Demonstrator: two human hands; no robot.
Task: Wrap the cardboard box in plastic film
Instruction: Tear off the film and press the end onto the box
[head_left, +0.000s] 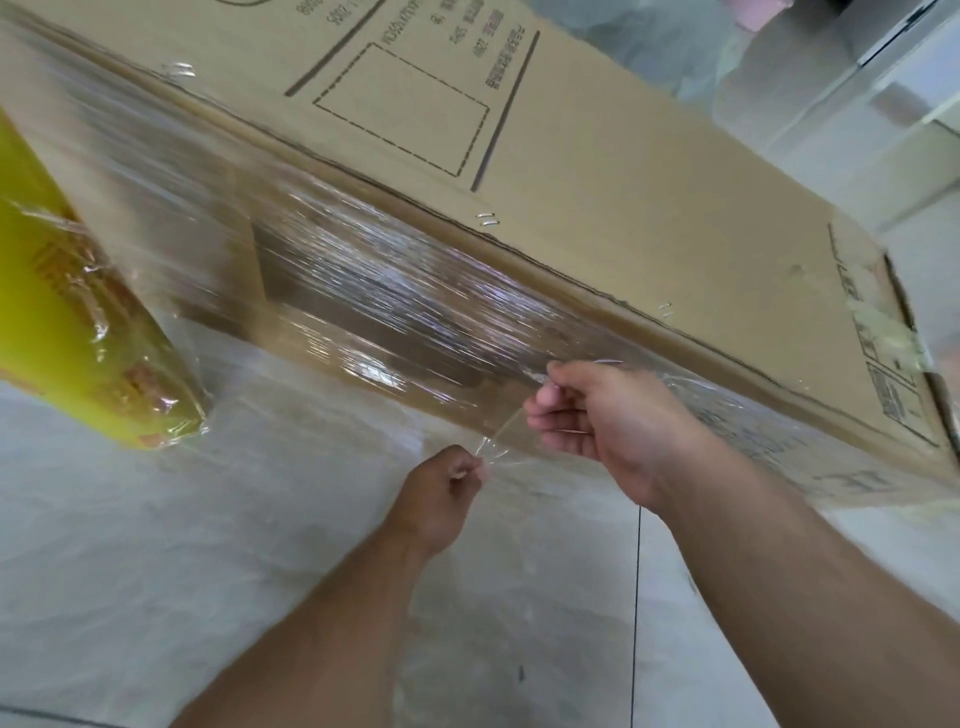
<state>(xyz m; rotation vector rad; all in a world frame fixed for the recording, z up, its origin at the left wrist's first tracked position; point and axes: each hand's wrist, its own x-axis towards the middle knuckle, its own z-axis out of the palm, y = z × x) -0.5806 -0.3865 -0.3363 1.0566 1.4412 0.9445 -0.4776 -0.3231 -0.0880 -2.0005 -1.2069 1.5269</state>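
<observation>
The long cardboard box (597, 171) lay on the floor (156, 571), its long axis running from far left to near right, its near side already under plastic film (363, 301). The right hand (597, 415), nearer the box, pinched the film at that side; the left hand (441, 493), just below, pinched a twisted tail of it. A yellow wrapped package (62, 322) stood left.

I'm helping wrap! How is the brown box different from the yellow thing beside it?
The cardboard box is brown, and only its side has plastic film. The yellow package is bright yellow with crinkly film around it. The box looks much bigger. Both are shiny with clear film.
</observation>
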